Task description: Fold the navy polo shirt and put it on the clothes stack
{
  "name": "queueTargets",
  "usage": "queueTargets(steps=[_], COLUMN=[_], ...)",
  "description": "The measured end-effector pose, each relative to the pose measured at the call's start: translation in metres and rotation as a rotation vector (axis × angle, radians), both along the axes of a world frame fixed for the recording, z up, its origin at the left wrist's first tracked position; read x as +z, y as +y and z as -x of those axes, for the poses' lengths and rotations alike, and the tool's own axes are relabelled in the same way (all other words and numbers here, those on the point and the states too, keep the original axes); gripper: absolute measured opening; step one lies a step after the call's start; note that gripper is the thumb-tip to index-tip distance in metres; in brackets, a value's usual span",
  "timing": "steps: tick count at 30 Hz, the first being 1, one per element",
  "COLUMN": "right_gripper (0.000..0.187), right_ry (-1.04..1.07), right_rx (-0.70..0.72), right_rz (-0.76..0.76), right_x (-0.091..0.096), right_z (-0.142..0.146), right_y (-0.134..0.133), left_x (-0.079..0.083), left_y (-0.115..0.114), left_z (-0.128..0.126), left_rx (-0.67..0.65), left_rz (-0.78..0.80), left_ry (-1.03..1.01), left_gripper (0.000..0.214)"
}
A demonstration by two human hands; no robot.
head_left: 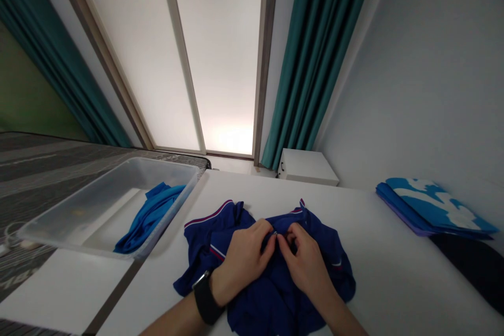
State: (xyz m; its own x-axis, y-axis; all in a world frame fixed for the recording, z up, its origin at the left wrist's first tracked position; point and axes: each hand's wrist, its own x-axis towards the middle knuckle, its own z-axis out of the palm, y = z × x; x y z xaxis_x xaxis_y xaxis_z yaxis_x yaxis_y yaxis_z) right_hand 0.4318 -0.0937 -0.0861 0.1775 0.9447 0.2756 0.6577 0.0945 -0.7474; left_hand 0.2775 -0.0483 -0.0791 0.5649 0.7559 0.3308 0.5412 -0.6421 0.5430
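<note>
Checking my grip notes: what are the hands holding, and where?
Both the left hand and right hand pinch the navy garment at its middle front, fingertips nearly meeting.

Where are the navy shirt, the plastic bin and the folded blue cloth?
navy shirt [334,252]: head view, on its right side, beside the right hand.
plastic bin [118,178]: head view, on its far wall.
folded blue cloth [433,205]: head view, on its top, at the table's right.

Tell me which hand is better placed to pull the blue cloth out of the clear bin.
Left, probably. The left hand lies nearer the clear bin holding the blue cloth; the right hand is farther away. Both now pinch the navy garment.
</note>
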Motion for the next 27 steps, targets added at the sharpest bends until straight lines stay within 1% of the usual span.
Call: queueTargets(steps=[4, 7, 10, 13, 18, 20, 23, 25, 27], right_gripper=[0.022, 0.021, 0.022, 0.022, 0.021, 0.019, 0.015, 0.013, 0.012], right_ry=[-0.023, -0.022, -0.030, -0.027, 0.073, 0.112, 0.132, 0.105, 0.076], right_rx=[0.016, 0.032, 0.034, 0.052, 0.227, 0.245, 0.246, 0.245, 0.226], right_rz=[-0.017, -0.015, -0.037, -0.040, 0.061, 0.062, 0.064, 0.060, 0.050], right_x=[0.001, 0.000, 0.000, 0.004, 0.014, 0.016, 0.018, 0.019, 0.019], right_z=[-0.001, -0.001, -0.002, -0.005, -0.016, -0.018, -0.015, -0.013, -0.012], right_y=[0.000, 0.000, -0.001, -0.001, 0.000, 0.001, 0.000, -0.001, -0.001], left_x=[-0.001, -0.002, -0.005, -0.004, 0.007, 0.011, 0.012, 0.011, 0.007], left_y=[0.001, 0.002, 0.003, 0.005, 0.009, 0.010, 0.009, 0.008, 0.008], left_z=[0.001, 0.002, 0.003, 0.005, 0.008, 0.007, 0.005, 0.004, 0.002], left_rx=[-0.033, -0.081, -0.063, -0.079, -0.196, -0.222, -0.164, -0.112, -0.098], left_rz=[-0.113, -0.170, -0.187, -0.127, 0.052, 0.110, 0.164, 0.187, 0.194], left_ry=[0.098, 0.111, 0.087, 0.020, -0.111, -0.132, -0.155, -0.166, -0.161], left_gripper=[0.013, 0.014, 0.015, 0.014, 0.013, 0.012, 0.012, 0.012, 0.012])
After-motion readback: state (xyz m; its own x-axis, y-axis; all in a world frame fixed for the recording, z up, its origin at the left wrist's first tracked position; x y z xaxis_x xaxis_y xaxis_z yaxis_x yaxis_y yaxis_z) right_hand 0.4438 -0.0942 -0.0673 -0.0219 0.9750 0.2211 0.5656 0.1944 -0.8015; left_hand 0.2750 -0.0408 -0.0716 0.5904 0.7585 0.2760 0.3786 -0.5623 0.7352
